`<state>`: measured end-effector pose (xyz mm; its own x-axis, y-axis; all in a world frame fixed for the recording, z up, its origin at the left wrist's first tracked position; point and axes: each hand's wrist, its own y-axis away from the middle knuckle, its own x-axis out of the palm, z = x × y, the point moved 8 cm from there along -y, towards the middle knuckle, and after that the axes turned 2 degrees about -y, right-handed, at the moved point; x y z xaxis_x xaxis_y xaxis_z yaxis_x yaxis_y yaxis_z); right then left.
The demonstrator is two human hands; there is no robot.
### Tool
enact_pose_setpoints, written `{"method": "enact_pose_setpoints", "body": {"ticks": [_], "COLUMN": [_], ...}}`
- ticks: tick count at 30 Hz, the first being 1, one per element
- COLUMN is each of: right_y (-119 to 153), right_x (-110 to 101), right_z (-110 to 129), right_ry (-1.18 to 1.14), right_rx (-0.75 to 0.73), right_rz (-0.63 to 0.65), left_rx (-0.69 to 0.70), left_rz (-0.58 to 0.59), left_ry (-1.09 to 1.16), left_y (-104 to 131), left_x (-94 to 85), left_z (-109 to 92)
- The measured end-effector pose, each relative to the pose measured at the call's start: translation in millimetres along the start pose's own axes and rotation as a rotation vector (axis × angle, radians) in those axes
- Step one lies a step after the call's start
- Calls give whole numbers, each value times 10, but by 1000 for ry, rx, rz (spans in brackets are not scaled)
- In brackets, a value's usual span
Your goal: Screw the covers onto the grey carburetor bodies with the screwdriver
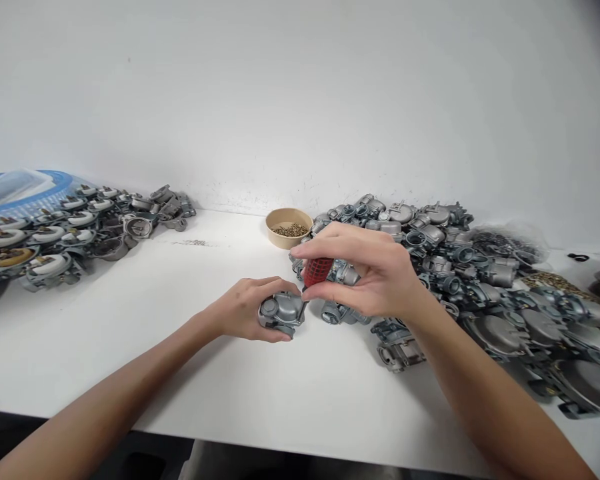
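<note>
Near the middle of the white table, my left hand (247,309) is closed around a grey metal carburetor (287,309), thumb below and fingers over its top. My right hand (363,270) grips a red, black-patterned screwdriver handle (317,271) between thumb and fingers. The handle's lower end meets the carburetor's right upper edge; the tool's tip is hidden. Behind the hands stands a tan round bowl (275,237) with small brass-coloured parts (291,230) in it.
Many carburetors (500,333) are heaped along the right. On the left, more metal bodies (137,227), several with white rings, lie beside a blue-rimmed basket (63,179). A clear plastic bag (510,245) of dark parts rests at back right. The table's front edge (260,448) runs below my arms.
</note>
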<state>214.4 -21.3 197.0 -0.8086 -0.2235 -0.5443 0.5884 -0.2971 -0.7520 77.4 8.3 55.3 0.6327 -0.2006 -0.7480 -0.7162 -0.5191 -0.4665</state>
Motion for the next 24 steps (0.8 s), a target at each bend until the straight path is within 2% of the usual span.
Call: {"method": "enact_pose_setpoints", "body": {"ticks": [6, 12, 15, 19, 24], "right_y": [3, -17, -17, 3, 6], "right_x": [6, -46, -20, 0, -57], "right_z": [-15, 2, 15, 29, -6], "right_ry": [-181, -29, -14, -105, -33], "right_rx": [82, 54, 55, 73, 112], "right_rz": [91, 13, 42, 108, 47], "left_rx": [3, -17, -23, -24, -60], "left_rz": [-19, -23, -21, -39, -20], "left_ry": [-16, -27, 0, 7, 48], "left_y": [-7, -15, -12, 1, -12], "left_x": [-13, -18, -7, 0, 3], "left_z": [-8, -6, 9, 33, 49]}}
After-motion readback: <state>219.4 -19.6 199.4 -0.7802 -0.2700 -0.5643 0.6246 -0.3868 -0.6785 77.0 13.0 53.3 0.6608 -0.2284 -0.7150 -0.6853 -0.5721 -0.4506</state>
